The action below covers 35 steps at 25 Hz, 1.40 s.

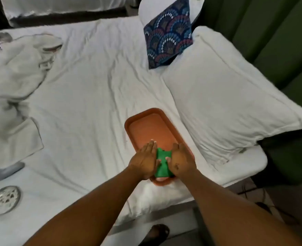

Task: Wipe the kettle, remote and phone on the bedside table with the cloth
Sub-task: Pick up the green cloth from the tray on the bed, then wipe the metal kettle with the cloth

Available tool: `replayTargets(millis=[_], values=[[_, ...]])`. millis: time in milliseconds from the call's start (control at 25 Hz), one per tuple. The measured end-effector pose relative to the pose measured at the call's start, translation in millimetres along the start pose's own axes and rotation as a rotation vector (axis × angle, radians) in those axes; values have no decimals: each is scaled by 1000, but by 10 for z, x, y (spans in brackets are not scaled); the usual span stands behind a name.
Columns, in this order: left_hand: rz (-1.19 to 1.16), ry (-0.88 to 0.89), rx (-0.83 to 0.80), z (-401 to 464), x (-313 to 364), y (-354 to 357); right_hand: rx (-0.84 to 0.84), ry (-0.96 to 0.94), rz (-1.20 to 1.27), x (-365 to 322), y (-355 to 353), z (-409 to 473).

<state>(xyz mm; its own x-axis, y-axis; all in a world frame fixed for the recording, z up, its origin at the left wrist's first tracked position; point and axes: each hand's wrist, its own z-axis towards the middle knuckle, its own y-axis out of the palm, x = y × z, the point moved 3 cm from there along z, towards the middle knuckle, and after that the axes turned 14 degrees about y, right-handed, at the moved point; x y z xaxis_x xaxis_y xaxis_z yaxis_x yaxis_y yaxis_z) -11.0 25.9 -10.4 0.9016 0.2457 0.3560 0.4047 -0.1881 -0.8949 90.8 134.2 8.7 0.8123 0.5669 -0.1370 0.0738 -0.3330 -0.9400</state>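
A green cloth (162,163) lies folded at the near end of an orange tray (147,128) on the white bed. My left hand (145,160) presses flat on the cloth's left side, fingers straight. On the cloth's right side rests my right hand (180,161), its thumb on the fabric. A grey phone (3,172) lies camera side up on the sheet at the far left. No kettle, remote or bedside table is in view.
A white pillow (232,102) lies right of the tray, a blue patterned cushion (168,35) behind it. A crumpled white towel (13,82) sits at the left, a round silver dish (5,199) near the front left. A green padded headboard (274,29) fills the right.
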Motion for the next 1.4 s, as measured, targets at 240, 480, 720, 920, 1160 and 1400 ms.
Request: replayTargets(millis=[240, 480, 720, 920, 1160, 1400], values=[[-389, -367, -23, 213, -221, 512, -92, 317, 210, -12, 607, 297], [-757, -645, 212, 483, -310, 731, -265, 588, 646, 202, 965, 442], [-1444, -598, 314, 518, 212, 599, -256, 795, 1177, 854, 776, 74], [-1650, -334, -94, 683, 1426, 678, -149, 924, 1573, 1850, 642, -758], [-1639, -238, -585, 644, 3222, 1348, 77, 1131, 1643, 3184, 729, -2102], [-1442, -156, -820, 182, 4649, 2320, 378, 1416, 1731, 4159, 1246, -3491]])
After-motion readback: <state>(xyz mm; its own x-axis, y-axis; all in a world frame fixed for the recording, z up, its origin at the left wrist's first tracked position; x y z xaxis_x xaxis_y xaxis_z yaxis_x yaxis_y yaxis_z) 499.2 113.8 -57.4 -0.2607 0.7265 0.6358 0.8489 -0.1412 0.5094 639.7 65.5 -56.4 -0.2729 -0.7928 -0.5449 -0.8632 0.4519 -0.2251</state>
